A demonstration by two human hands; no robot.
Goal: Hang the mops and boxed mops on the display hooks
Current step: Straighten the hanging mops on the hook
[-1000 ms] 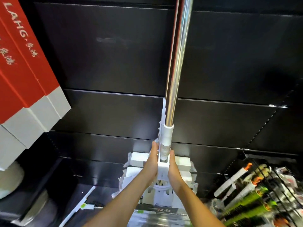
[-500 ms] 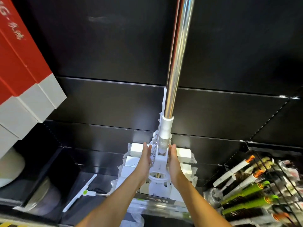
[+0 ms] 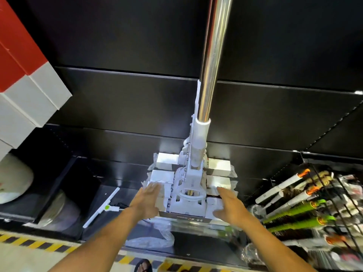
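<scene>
A mop hangs straight down against the black display wall; its shiny metal pole (image 3: 213,61) runs out of the top of the frame, so any hook is hidden. The white plastic head (image 3: 189,190) with white sponge blocks in clear wrap is at the bottom centre. My left hand (image 3: 147,201) is spread beside the head's left edge, fingertips near the sponge. My right hand (image 3: 229,205) is spread beside its right edge. Neither hand grips anything. Red and white mop boxes (image 3: 25,83) hang at the upper left.
A white squeegee (image 3: 102,205) lies on the low black shelf at left, beside a pale round object (image 3: 13,179). Green, orange and white handled brushes (image 3: 298,211) fill a wire rack at right. Yellow-black hazard tape (image 3: 37,243) marks the floor edge; a sandal toe (image 3: 143,266) shows below.
Both hands let go of the mop's neck, moved down and apart, and now flank the mop head with fingers spread. The view has tilted down, showing the floor.
</scene>
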